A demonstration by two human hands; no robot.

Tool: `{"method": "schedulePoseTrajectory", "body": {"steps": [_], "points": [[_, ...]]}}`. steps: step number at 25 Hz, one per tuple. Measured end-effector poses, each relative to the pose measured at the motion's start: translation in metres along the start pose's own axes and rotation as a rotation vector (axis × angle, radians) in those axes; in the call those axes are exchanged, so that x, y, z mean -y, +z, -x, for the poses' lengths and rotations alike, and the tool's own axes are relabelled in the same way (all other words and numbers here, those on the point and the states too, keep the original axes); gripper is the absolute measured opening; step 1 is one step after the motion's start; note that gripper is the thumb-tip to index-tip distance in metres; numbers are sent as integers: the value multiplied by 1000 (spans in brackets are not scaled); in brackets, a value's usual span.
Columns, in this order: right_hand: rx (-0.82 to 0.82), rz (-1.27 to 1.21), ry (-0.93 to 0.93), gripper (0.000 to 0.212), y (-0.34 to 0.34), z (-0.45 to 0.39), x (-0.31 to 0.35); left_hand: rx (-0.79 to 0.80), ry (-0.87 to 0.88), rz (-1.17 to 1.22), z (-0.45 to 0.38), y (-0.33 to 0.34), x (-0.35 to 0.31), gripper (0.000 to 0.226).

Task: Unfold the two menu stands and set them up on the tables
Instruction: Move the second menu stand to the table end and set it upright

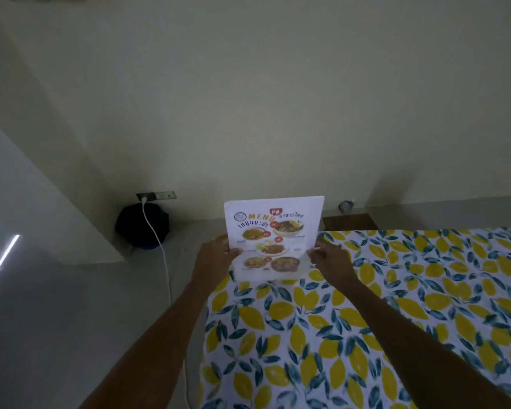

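A white menu stand (273,228) with food pictures and the word MENU stands upright near the far left corner of the table (366,320), which is covered by a lemon-print cloth. My left hand (214,256) grips the stand's left edge. On the other side, my right hand (329,259) pinches its right edge. The printed face is turned toward me, and the bottom edge is at the cloth; whether it rests there I cannot tell. Only one menu stand is in view.
A black bag (139,225) sits on the floor against the wall left of the table. From a wall socket (157,196) a white cable (164,261) runs down along the table's left side. Behind the table's far edge is a brown wooden surface (348,222).
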State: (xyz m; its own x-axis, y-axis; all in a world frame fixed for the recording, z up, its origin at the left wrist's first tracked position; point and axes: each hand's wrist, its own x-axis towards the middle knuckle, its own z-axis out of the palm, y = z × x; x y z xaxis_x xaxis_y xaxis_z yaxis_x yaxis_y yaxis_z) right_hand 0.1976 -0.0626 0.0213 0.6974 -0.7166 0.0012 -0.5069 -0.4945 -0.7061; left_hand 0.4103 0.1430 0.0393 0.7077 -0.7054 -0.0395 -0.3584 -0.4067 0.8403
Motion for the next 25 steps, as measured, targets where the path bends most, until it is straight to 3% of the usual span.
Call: {"method": "schedulePoseTrajectory", "body": {"steps": [8,25], "points": [[-76,81,41,18,52,-81,19,19,-28,-51,-84,-30,37,28],[-81,70,116,25,83,-108,13,7,-56,-185,-100,-20,52,29]]}}
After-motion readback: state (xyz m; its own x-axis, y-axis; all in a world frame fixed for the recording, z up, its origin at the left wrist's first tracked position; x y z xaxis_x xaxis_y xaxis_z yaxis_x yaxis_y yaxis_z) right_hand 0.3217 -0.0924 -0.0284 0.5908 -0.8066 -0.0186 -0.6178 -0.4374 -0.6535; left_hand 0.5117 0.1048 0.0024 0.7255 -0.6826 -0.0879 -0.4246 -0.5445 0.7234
